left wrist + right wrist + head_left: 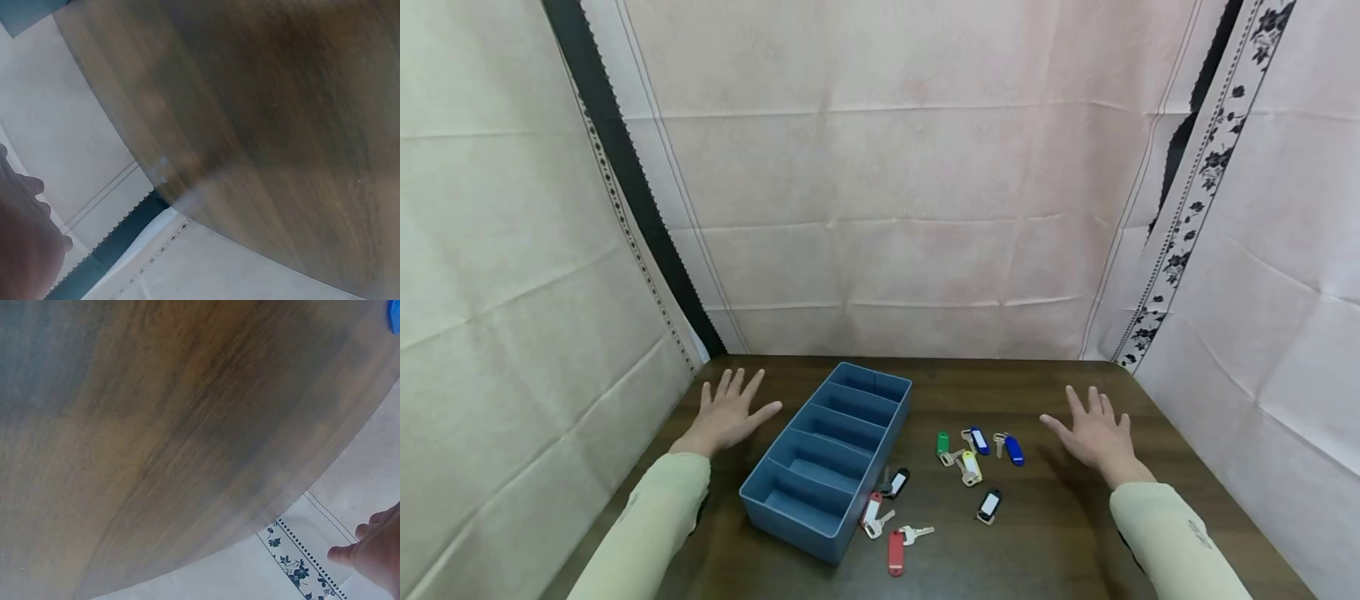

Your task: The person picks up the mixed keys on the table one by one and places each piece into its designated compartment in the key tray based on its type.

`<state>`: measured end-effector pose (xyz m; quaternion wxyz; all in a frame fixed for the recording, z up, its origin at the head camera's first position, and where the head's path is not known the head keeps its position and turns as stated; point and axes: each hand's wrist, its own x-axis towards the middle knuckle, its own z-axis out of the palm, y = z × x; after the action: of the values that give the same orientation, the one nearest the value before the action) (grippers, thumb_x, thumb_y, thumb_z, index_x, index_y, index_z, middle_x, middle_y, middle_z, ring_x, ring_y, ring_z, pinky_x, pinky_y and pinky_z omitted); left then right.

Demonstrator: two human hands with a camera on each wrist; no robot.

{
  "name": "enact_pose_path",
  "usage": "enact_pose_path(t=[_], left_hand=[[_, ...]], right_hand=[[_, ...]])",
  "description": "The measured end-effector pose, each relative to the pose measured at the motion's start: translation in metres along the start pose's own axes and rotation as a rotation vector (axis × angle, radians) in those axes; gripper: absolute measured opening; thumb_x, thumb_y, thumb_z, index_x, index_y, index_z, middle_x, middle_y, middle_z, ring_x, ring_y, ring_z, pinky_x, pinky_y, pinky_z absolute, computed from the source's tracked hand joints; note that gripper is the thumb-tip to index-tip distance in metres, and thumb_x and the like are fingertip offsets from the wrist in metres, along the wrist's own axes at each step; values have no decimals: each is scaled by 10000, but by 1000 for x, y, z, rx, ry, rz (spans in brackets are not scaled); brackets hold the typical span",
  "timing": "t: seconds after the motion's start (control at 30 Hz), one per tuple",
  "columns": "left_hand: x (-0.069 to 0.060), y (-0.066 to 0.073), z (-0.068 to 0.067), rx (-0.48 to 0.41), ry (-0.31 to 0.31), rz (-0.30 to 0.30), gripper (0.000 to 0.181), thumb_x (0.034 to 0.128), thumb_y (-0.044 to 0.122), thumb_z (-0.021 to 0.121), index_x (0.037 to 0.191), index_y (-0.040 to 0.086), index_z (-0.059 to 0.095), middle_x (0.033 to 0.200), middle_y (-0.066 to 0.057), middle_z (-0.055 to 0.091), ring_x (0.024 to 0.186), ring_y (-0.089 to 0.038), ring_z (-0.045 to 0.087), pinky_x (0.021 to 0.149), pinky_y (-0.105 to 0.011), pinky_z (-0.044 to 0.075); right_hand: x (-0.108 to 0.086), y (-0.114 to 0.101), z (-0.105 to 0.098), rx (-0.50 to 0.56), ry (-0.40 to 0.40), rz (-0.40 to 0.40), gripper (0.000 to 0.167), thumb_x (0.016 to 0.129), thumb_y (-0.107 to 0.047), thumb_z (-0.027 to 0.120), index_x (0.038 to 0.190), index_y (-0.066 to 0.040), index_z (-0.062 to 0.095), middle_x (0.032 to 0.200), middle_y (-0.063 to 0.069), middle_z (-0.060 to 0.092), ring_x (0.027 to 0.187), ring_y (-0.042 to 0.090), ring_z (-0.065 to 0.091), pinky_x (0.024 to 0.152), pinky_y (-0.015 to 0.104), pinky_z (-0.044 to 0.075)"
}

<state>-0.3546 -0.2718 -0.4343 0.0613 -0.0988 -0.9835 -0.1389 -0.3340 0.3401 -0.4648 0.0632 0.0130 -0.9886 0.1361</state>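
- Beside the left edge of the table (pixel 1037 550), near its far left corner: left hand (pixel 725 417), fingers straight and spread apart; contact with the wood impossible to tell.
- Left of the table's middle, slanting from near the far edge toward the person's side: long blue box (pixel 878 454), divided crosswise into five compartments (pixel 820 460), plain blue floors and walls showing inside.
- Just outside the box's right wall: red tag (pixel 876 498) with white label (pixel 872 509) and key (pixel 877 527); black tag (pixel 898 482) slightly farther back.
- Closer to the person's side: second red tag (pixel 896 553), plain face up, key toward the right.
- Farther right, toward the far edge, close together with their keys: green tag (pixel 942 442), yellow tag (pixel 972 468), blue tag (pixel 980 441), second blue tag (pixel 1014 451).
- Apart from that group, closer to the person: second black tag (pixel 989 505).
- Toward the table's right edge: right hand (pixel 1097 435), fingers straight and apart, away from the tags; contact with the wood impossible to tell.
- Underneath: brown wood grain, straight far edge.
- Around the table, left to right: left cloth (pixel 497 250), dark green strip (pixel 632 171), creased back cloth (pixel 880 208), flowered border (pixel 1212 167), right cloth (pixel 1277 275).
- On both arms: pale green sleeves (pixel 651 517).
- Writing: labels too small to read; dark mark (pixel 1201 534) on right sleeve, illegible.
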Motion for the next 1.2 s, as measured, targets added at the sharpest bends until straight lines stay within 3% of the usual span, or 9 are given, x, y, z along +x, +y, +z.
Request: enact_pose_path(t=[0.53,0.8,1.2], left_hand=[[-5,9,1,20,-13,38,922,936,746,355,1587,108,214,1589,-301,166,1468,-490,40,1102,-700,-65],[-6,14,-2,13,-20,51,856,960,670,430,1587,122,227,1583,-296,197,1471,-484,47,1108,-694,-64],[-13,20,3,27,-22,101,844,950,683,436,1579,145,271,1574,-281,246,1470,-475,99,1113,-700,-20]], right_hand=[[0,-8,5,-9,11,-28,948,960,-708,358,1548,21,210,1528,425,79,1382,611,100,1036,783,50],[-1,-11,4,-8,24,-51,923,974,-681,368,1544,29,219,1527,424,91,1373,616,126,1043,776,70],[-2,-10,12,5,14,-62,949,962,-710,349,1538,35,232,1527,419,109,1369,620,134,1044,773,85]])
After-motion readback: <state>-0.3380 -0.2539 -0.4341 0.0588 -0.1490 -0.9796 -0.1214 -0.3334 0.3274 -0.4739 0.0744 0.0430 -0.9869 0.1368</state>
